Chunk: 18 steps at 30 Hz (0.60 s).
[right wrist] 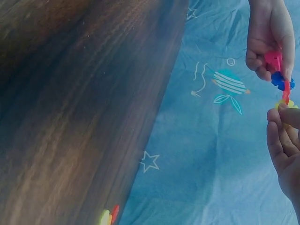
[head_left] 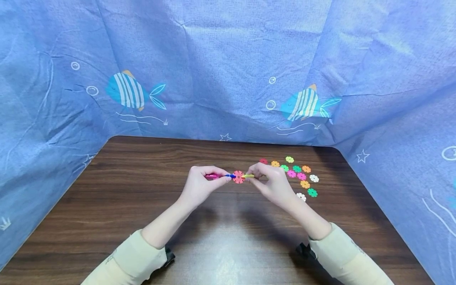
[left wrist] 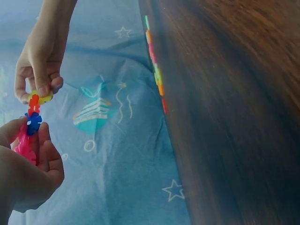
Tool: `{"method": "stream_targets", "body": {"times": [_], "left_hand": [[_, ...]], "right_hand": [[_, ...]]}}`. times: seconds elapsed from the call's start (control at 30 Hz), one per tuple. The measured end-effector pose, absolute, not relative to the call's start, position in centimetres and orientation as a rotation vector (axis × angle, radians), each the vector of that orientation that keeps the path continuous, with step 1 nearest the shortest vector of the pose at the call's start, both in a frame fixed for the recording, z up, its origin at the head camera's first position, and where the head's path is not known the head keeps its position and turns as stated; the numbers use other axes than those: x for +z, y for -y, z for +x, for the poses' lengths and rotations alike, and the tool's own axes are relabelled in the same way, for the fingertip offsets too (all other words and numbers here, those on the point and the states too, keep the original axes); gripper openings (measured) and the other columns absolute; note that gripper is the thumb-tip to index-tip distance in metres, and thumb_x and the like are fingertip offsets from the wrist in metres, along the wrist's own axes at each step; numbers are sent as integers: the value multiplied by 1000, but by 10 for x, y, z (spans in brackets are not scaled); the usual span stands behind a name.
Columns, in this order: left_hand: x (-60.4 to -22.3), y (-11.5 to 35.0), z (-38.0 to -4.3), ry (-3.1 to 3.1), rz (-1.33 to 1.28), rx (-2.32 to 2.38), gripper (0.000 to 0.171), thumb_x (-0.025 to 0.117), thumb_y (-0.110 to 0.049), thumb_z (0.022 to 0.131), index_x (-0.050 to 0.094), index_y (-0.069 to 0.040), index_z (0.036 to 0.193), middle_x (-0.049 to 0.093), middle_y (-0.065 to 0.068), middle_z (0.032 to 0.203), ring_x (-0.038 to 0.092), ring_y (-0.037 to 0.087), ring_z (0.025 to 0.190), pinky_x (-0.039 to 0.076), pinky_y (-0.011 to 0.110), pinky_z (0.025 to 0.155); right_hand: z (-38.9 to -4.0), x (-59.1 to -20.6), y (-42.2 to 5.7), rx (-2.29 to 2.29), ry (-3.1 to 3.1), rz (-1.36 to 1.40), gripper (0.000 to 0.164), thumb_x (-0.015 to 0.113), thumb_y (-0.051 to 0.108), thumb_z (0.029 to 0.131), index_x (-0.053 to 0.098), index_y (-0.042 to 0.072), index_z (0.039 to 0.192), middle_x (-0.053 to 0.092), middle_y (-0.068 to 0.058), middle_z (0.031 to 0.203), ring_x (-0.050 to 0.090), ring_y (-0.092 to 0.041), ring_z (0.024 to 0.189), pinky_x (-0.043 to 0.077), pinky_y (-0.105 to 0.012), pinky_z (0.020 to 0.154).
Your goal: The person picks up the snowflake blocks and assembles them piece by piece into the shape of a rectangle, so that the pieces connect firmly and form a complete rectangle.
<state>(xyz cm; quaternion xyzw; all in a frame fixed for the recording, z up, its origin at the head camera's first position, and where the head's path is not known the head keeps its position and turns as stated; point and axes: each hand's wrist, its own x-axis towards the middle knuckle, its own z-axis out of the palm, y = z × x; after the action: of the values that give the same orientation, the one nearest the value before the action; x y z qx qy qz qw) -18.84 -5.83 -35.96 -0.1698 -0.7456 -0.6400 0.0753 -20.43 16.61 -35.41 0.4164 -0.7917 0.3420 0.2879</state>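
My left hand (head_left: 199,186) pinches a short chain of interlocking snowflake discs between thumb and fingers. In the left wrist view, a pink disc (left wrist: 25,149) lies within that hand, and a blue disc (left wrist: 33,123) sits at the fingertips. A red disc (head_left: 238,177) stands out from the blue one, face toward the head camera. From the other side, my right hand (head_left: 273,185) pinches a yellow disc (head_left: 248,175) edge-on against the red disc's rim. The fingers partly cover the yellow and pink discs. Both hands are raised over the table.
Several loose snowflake discs lie flat at the right of the brown wooden table (head_left: 124,206), among them a green disc (head_left: 312,192), a white disc (head_left: 314,178) and an orange disc (head_left: 304,184). Blue fish-print cloth (head_left: 221,79) hangs behind the table and along its sides.
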Motion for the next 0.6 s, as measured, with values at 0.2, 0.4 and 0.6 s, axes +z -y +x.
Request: {"method": "stream_targets", "body": {"times": [0.2,0.4,0.6], "left_hand": [[-359,59,-188,2250,-490,-1905,13,80,-15,75,75,-8,85,73,7,81,57,8,59,46,20,51],[-347,61,-183,2287,-466,-1875,13,78,-7,75,74,-3,87,72,11,83,54,6,59,46,18,53],[-334,66,-176,2312,-459,-1848,15,75,-2,77,72,2,91,71,16,85,54,4,60,46,17,54]], "right_hand": [[-203,-347,-168,913,2197,1124,24,78,-1,72,63,7,89,69,0,79,64,-7,66,53,-17,63],[-205,-342,-185,965,2271,1121,31,81,8,72,66,10,100,69,2,85,63,-6,71,52,-20,64],[-213,-338,-214,931,2386,1108,40,82,13,72,67,14,108,70,3,96,64,-12,83,49,-16,66]]}}
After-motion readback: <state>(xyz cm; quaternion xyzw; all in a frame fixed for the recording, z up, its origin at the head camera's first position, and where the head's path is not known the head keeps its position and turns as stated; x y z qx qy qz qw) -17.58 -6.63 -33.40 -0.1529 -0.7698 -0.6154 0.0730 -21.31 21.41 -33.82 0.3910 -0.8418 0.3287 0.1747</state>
